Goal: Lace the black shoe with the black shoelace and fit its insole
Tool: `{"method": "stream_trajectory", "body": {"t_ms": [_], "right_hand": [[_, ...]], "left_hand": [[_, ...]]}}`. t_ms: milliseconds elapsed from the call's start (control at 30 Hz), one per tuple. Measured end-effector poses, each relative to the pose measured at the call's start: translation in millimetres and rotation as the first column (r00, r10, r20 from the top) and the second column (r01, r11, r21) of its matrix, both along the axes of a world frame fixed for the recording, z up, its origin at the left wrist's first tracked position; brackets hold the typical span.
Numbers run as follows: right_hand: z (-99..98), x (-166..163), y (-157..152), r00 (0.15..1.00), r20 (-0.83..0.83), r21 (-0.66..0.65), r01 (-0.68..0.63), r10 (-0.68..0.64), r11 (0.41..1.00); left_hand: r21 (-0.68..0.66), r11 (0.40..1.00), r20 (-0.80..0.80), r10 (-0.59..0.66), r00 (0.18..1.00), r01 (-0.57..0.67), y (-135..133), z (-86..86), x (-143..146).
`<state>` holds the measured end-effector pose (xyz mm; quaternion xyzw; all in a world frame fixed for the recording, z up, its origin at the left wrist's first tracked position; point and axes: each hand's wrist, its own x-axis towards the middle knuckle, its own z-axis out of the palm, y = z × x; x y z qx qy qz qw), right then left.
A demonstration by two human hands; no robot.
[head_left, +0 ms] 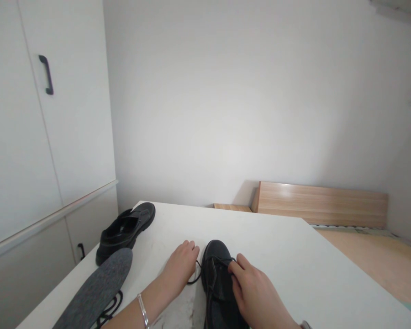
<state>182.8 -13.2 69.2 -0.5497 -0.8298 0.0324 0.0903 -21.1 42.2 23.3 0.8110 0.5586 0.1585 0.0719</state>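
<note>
A black shoe stands on the white table in front of me, toe pointing away. A black shoelace runs from its upper toward my left hand, which is closed beside the shoe's left side with the lace at its fingers. On the other side, my right hand pinches the lace near the eyelets at the shoe's right edge. Its fingers cover part of the shoe's opening, and the heel is cut off by the lower frame edge.
At the table's left edge lies a second black shoe. Nearer me are a grey insole and a loose black lace. A white cabinet stands left; a bed with a wooden headboard is at right.
</note>
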Motion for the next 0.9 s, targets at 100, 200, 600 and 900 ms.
{"method": "stream_trajectory", "body": {"t_ms": [100,200,600,900], "right_hand": [[-3.1,1,1,1.000,-0.016,0.013,-0.013,0.013,1.000],[-5.3,2,2,0.999,-0.025,0.009,-0.022,0.022,1.000],[-10.2,2,4,0.998,-0.058,0.017,-0.017,0.018,1.000],[-8.8,2,3,0.999,-0.037,0.011,0.000,0.001,1.000]], "left_hand": [[0.035,0.999,0.077,-0.020,0.997,0.017,-11,21.7,-5],[0.078,0.990,0.190,-0.131,0.973,0.118,-23,39.7,-8],[0.044,0.992,0.358,-0.124,0.925,0.116,-35,42.4,-10],[0.033,0.997,0.296,-0.071,0.953,0.064,-33,32.7,-8]]}}
